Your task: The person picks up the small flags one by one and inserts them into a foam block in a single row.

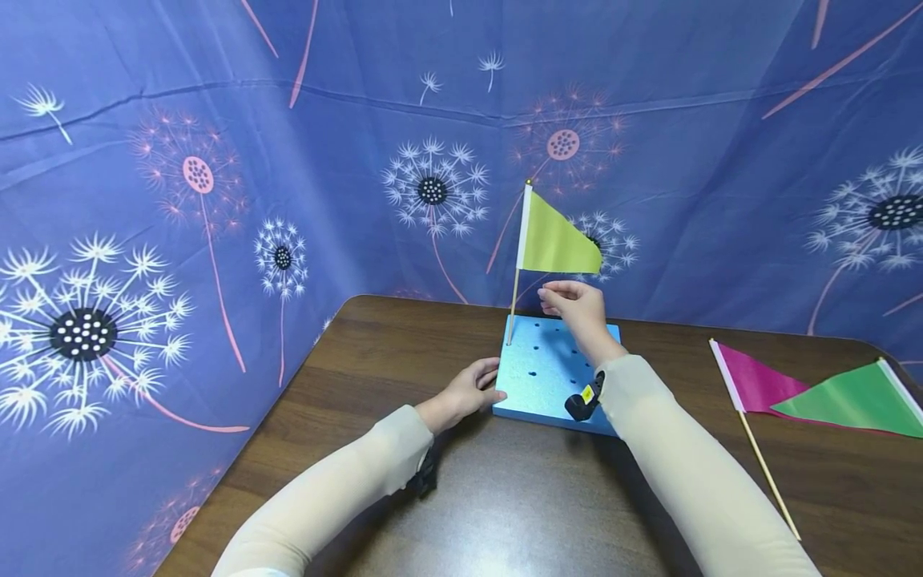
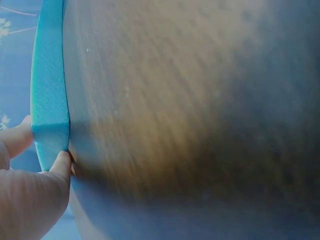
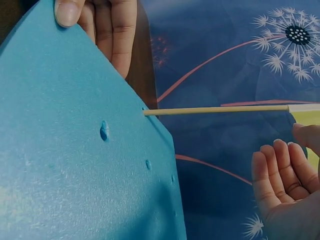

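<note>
A blue foam board point(image 1: 530, 393) with several small holes lies on the table. My left hand point(image 1: 467, 393) grips its left edge, thumb on the top face and fingers along the side. In the left wrist view a thumb and fingertip pinch the board's edge point(image 2: 50, 95). A yellow-green pennant flag point(image 1: 554, 240) stands nearly upright, its wooden stick point(image 3: 215, 110) set in a hole near the board's far left corner. My right hand point(image 1: 579, 311) hovers over the board just right of the stick, fingers loosely bent with nothing between them; the right wrist view shows it beside the flag cloth.
To the right, a magenta pennant flag point(image 1: 757, 377) lies on the brown wooden table point(image 1: 447, 328), partly under a green pennant flag point(image 1: 858, 398). A blue dandelion-patterned cloth point(image 1: 346, 160) hangs behind the table and along its left side.
</note>
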Tool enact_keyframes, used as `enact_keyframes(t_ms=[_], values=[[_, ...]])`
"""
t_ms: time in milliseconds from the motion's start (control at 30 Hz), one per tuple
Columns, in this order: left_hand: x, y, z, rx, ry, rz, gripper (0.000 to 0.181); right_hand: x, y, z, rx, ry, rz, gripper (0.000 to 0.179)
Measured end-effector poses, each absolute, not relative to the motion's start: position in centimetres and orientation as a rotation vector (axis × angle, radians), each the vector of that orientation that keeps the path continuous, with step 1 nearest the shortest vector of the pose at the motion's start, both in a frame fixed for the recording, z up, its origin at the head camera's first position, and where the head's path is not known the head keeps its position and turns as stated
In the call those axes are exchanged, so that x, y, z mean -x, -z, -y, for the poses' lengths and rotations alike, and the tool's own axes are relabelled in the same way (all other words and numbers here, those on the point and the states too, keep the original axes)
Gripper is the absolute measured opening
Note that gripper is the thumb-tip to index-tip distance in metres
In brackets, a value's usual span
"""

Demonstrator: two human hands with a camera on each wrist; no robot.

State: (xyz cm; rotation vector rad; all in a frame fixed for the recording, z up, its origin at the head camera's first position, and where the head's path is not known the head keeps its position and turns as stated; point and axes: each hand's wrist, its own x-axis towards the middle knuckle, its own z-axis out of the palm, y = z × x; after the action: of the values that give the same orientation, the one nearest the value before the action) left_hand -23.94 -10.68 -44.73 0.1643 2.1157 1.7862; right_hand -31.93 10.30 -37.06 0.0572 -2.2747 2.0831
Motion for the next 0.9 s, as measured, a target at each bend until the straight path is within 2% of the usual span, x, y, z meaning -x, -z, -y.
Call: enact_keyframes(t_ms=[900], values=[[23.7,45.2,10.5,-0.19,-1.835,-2.125,0.062,29.5,37.4,-14.0,0.039,-2.02,2.33,0.041]])
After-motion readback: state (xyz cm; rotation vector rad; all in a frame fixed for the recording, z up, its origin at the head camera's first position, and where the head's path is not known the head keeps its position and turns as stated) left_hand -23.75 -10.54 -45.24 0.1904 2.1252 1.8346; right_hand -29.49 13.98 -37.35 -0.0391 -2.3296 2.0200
